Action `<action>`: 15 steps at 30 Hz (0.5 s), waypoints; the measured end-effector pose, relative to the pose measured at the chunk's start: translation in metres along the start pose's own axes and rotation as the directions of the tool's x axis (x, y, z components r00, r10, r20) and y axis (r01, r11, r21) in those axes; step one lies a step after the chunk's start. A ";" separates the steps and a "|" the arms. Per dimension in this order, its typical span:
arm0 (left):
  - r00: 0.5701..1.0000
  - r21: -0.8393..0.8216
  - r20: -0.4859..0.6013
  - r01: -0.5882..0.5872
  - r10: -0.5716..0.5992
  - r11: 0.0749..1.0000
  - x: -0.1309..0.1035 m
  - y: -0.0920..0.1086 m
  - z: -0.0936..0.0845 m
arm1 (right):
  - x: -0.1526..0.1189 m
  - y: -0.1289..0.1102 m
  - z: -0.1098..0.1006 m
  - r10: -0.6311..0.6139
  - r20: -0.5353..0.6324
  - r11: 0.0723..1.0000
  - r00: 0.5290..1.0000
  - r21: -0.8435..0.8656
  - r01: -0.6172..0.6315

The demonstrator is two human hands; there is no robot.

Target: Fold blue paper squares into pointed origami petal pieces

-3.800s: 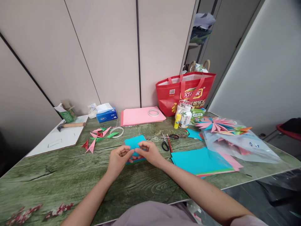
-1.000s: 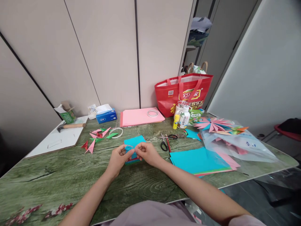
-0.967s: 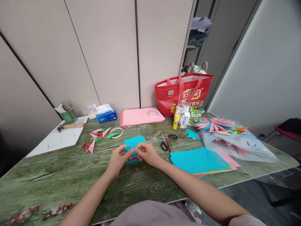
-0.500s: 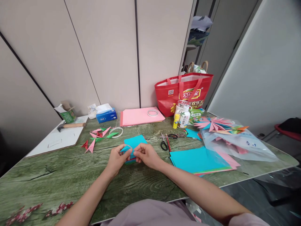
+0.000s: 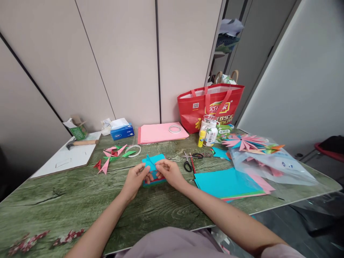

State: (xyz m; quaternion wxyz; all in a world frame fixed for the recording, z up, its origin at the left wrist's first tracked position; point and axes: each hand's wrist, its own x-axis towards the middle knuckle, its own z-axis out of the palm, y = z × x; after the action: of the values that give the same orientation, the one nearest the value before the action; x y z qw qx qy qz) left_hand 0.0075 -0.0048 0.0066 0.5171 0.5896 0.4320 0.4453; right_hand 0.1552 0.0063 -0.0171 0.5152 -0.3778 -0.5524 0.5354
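A small blue folded paper [image 5: 150, 165] is pinched between my two hands, with a pointed flap standing up at its top. My left hand [image 5: 136, 178] grips its left side and my right hand [image 5: 169, 172] its right side, thumbs and fingertips close together. Beneath the hands lies a stack of small paper sheets [image 5: 160, 157], blue on top, with red and green edges showing at the front. The fingers hide part of the folded paper and of the stack.
Folded paper pieces [image 5: 114, 152] and a tape roll [image 5: 132, 151] lie to the left. Scissors [image 5: 187, 164], a glue stick [image 5: 201, 138] and large blue sheets [image 5: 228, 182] are to the right. Behind stand a tissue box [image 5: 122, 132] and a red bag [image 5: 188, 111].
The blue paper has been turned between my fingers, and its pointed flap now stands up instead of lying toward my left hand. My right hand has shifted slightly.
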 end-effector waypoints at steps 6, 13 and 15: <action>0.999 0.061 0.029 0.043 -0.044 0.997 -0.003 0.001 0.004 | -0.005 -0.002 0.001 -0.194 -0.029 0.941 0.981 -0.289 0.178; 0.996 0.075 0.056 0.065 -0.069 0.995 -0.006 0.001 0.009 | 0.000 0.003 -0.002 -0.019 -0.003 0.999 1.000 -0.028 0.018; 0.996 0.063 0.039 0.073 -0.076 0.995 -0.006 0.001 0.008 | 0.001 0.003 -0.001 0.022 0.019 0.999 1.000 0.047 -0.023</action>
State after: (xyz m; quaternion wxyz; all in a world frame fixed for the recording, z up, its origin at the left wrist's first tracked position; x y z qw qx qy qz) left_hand 0.0141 -0.0125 0.0064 0.5236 0.5978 0.4565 0.4000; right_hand 0.1555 0.0082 -0.0200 0.5126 -0.3668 -0.5402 0.5575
